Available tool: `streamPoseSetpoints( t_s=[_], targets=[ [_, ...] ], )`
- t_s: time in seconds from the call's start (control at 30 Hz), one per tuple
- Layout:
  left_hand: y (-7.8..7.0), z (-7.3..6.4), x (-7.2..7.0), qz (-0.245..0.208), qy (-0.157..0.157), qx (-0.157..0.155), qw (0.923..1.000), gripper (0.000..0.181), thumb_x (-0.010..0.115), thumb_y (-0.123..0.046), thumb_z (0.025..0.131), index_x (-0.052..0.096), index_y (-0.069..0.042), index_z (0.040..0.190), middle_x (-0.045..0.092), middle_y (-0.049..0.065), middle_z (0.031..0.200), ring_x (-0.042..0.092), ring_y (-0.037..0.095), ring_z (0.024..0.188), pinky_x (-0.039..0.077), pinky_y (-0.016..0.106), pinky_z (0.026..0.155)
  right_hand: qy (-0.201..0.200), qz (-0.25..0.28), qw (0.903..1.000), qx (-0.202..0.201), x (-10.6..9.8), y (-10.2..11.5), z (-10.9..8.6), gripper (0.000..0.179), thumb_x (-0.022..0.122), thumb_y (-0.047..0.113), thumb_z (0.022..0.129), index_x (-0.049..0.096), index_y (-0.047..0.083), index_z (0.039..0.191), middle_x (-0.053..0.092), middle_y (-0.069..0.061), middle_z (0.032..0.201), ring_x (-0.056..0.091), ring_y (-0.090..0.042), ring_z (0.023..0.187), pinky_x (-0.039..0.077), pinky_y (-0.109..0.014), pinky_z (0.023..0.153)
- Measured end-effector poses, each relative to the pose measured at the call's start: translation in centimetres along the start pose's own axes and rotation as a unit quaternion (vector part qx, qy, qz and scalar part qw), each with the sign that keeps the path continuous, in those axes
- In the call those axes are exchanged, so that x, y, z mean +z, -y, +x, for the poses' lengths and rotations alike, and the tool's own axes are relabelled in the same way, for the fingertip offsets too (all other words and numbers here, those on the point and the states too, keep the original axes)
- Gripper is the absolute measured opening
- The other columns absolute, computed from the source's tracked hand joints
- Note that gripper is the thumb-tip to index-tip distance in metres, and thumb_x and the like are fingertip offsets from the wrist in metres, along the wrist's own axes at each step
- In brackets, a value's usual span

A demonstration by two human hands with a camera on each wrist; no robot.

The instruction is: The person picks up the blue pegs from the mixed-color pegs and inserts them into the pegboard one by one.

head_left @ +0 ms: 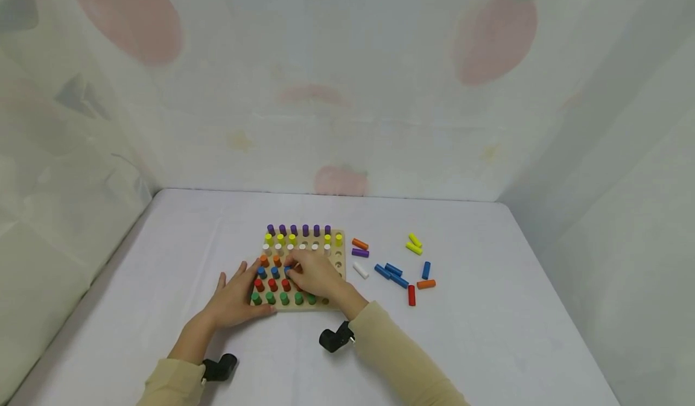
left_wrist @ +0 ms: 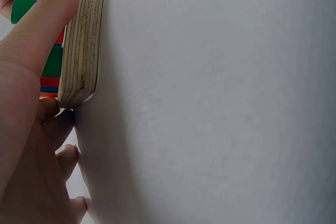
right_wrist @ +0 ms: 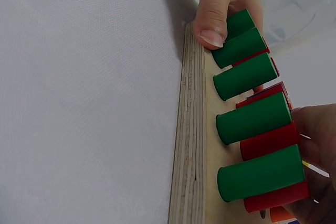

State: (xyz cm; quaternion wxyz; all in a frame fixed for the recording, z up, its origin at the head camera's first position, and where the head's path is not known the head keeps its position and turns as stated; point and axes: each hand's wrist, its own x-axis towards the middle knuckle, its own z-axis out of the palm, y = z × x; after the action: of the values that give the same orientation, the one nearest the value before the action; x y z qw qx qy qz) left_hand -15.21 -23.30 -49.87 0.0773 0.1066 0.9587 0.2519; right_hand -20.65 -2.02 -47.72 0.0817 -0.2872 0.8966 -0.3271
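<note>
Pegboard with coloured pegs, part filled; both hands engaged

Head view: One flat, light-wood board (head_left: 340,260), on the white table (head_left: 488,333), left of centre. Standing on it, far to near: purple pegs (head_left: 294,229), yellow pegs (head_left: 280,238), white pegs (head_left: 279,250), orange pegs (head_left: 277,260), blue pegs (head_left: 274,272), red pegs (head_left: 272,285), green pegs (head_left: 285,298). Loose pegs (head_left: 399,280) in mixed colours lie to the right. Right hand (head_left: 317,273): over the board; thumb and fingertips nearly together, apparently pinching a blue peg (head_left: 288,271) in the blue row. Left hand (head_left: 234,300): fingers spread and fairly straight, touching the board's near left corner.

Left wrist view: Layered edge of the board, probably plywood: judged stiff, fairly light, liable to slide if unbraced; best held by edge or corner. The left thumb lies against the near edge; the other fingers stand apart beyond the corner.

Right wrist view: Green pegs, smooth cylinders; judged light, hard, a little slippery, apt to roll, hardly fragile; best taken near the top, across the sides. Left thumb tip rests at the board's edge. Right fingers, partly cropped, bent beside the pegs; their grip cannot be told here.
</note>
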Motion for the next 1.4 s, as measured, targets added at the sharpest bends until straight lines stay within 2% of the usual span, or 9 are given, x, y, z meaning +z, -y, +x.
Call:
streamPoseSetpoints(
  t_s=[0.53,0.73,0.97,1.17,1.4],
  targets=[
    [0.4,-0.1,0.2,0.002,-0.002,0.002,1.0,0.115,0.07,-0.067,0.062,0.022,-0.006,0.146,0.032,0.02,0.146,0.015,0.045,0.137,0.0,0.071,0.1,-0.008,-0.004,0.9999,-0.012,-0.2,0.6,-0.3,0.018,0.057,0.022,0.092,0.061,0.018,0.109,0.062,0.009,0.102,0.055,0.003,0.084,0.045,-0.007,0.069],
    [0.5,0.0,0.2,0.001,-0.002,0.005,1.0,0.114,0.07,-0.066,0.062,0.022,-0.006,0.146,0.032,0.019,0.146,0.015,0.044,0.137,-0.001,0.071,0.1,-0.022,0.01,0.9996,-0.014,-1.0,1.0,-0.6,0.019,0.056,0.023,0.093,0.062,0.017,0.11,0.061,0.009,0.101,0.055,0.002,0.084,0.046,-0.008,0.07],
    [0.3,0.0,0.2,0.002,-0.005,0.006,1.0,0.115,0.071,-0.066,0.061,0.022,-0.006,0.146,0.033,0.019,0.146,0.015,0.044,0.137,0.0,0.071,0.1,-0.032,0.019,0.9993,0.003,-2.3,1.5,-1.5,0.024,0.055,0.027,0.093,0.06,0.019,0.115,0.06,0.01,0.103,0.055,0.0,0.089,0.047,-0.01,0.071],
    [0.2,-0.1,0.3,0.002,-0.007,0.004,1.0,0.115,0.071,-0.066,0.061,0.022,-0.006,0.146,0.032,0.02,0.146,0.015,0.044,0.137,0.0,0.071,0.101,-0.058,0.003,0.9978,-0.032,-3.7,1.1,-2.2,0.025,0.052,0.027,0.094,0.057,0.018,0.117,0.058,0.007,0.111,0.056,-0.005,0.099,0.049,-0.017,0.081],
    [0.3,0.0,0.3,0.0,-0.007,0.005,1.0,0.114,0.071,-0.066,0.061,0.023,-0.006,0.146,0.032,0.02,0.146,0.015,0.044,0.137,-0.001,0.07,0.101,-0.095,0.001,0.994,-0.053,-4.7,0.4,-2.9,0.029,0.055,0.023,0.093,0.057,0.015,0.121,0.061,0.002,0.113,0.059,-0.009,0.1,0.052,-0.022,0.08]
  ],
)
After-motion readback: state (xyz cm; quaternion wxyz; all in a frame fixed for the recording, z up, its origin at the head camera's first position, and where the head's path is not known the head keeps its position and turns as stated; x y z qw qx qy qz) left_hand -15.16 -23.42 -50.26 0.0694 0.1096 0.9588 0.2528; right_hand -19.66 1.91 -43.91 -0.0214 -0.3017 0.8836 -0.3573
